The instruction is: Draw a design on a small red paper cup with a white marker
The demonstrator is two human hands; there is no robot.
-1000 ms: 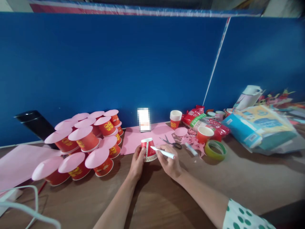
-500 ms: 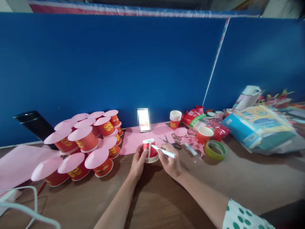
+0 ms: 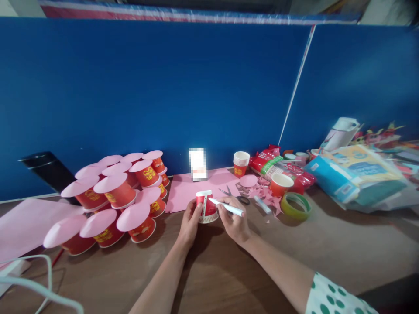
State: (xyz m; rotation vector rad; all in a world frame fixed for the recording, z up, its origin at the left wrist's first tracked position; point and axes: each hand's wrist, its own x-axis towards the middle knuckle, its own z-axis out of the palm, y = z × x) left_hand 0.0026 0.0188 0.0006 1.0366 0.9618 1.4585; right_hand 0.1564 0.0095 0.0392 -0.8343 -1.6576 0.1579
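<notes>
A red paper cup [image 3: 205, 208] is upside down over the table's middle, with a white strip down its side and a zigzag line around its rim. My left hand [image 3: 190, 220] grips the cup's left side, thumb in front. In my right hand [image 3: 235, 222] is a white marker pen [image 3: 231, 208], its tip at the upper right of the cup's wall. Behind the cup lies a sheet of pink paper [image 3: 183, 189]. Scissors [image 3: 242, 199] rest just beyond my right hand, their handles partly hidden.
On the left stand several red cups topped with pink paper discs [image 3: 114, 183], near a black bottle [image 3: 49, 170]. To the right are stacked cups [image 3: 241, 163], an orange cup [image 3: 278, 188], a tape roll [image 3: 296, 213], pink scraps [image 3: 263, 192] and plastic packages [image 3: 347, 170]. White cables [image 3: 42, 288] cross the front left.
The marker's tail has shifted slightly to the right, and the white strip on the cup looks a little different. Both hands keep their grips in nearly the same place.
</notes>
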